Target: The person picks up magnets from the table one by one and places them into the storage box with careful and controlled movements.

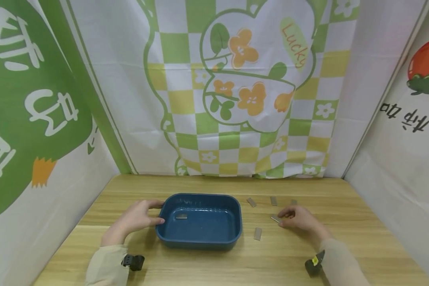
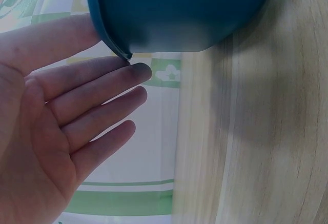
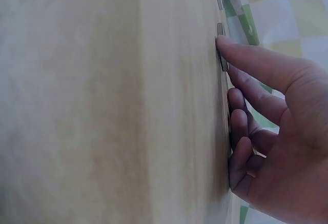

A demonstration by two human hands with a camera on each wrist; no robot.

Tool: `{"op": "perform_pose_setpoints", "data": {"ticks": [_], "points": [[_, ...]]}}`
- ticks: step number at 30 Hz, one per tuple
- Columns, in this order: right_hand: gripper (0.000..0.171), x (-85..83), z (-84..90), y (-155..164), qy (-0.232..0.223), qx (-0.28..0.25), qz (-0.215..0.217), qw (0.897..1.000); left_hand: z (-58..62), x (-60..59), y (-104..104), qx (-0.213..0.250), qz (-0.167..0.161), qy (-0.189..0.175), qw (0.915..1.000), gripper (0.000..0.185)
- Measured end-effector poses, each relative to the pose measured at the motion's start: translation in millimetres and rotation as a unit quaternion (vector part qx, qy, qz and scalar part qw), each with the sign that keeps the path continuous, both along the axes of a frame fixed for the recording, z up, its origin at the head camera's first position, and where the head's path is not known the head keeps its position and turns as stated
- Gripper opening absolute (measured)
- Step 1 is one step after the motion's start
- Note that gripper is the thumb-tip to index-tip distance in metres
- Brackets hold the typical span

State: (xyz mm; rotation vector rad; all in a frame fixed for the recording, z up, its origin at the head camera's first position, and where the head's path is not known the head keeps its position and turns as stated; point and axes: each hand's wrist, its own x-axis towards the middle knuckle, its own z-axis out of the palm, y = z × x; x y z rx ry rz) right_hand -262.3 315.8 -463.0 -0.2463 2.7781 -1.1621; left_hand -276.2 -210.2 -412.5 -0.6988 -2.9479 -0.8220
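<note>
A dark blue rectangular box (image 1: 200, 241) without a lid stands on the table, with one small flat grey metal piece (image 1: 181, 216) lying inside on the left. At the box's left end is my left hand (image 1: 140, 217). Its thumb lies at the rim, and its straight fingers (image 2: 102, 88) touch the corner or spread beside it. Right of the box, my right hand (image 1: 297, 219) pinches another small grey metal piece (image 1: 275, 218) by its end, low at the tabletop. In the right wrist view the thumb is against that piece (image 3: 221, 29), while the other fingers curl.
Several like metal pieces lie loose on the wooden table (image 1: 236, 266): one near the box's right side (image 1: 257, 234), others farther back (image 1: 251, 202), (image 1: 273, 200), and one (image 1: 294, 202) partly behind the right hand. Printed cloth (image 1: 236, 151) hangs behind and at both sides.
</note>
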Motion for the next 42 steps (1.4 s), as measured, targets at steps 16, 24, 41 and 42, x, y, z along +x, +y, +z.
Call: {"op": "perform_pose_setpoints", "data": {"ticks": [16, 24, 41, 42], "points": [[0.031, -8.1, -1.9, 1.9, -0.021, 0.004, -0.001, 1.000, 1.2, 1.1, 0.7, 0.000, 0.003, -0.003, 1.0000, 0.055], [0.030, -11.9, -2.9, 3.4, -0.027, 0.024, -0.010, 0.999, 1.2, 0.6, 0.5, -0.003, 0.004, -0.007, 1.0000, 0.055], [0.028, -9.6, 0.6, 2.5, -0.033, 0.024, -0.010, 0.999, 1.1, 0.1, 0.3, 0.001, 0.007, -0.016, 0.9998, 0.056], [0.029, -9.5, 0.6, 2.5, -0.033, 0.023, -0.008, 0.999, 1.1, 0.0, 0.2, 0.001, 0.007, -0.016, 0.9999, 0.056]]}}
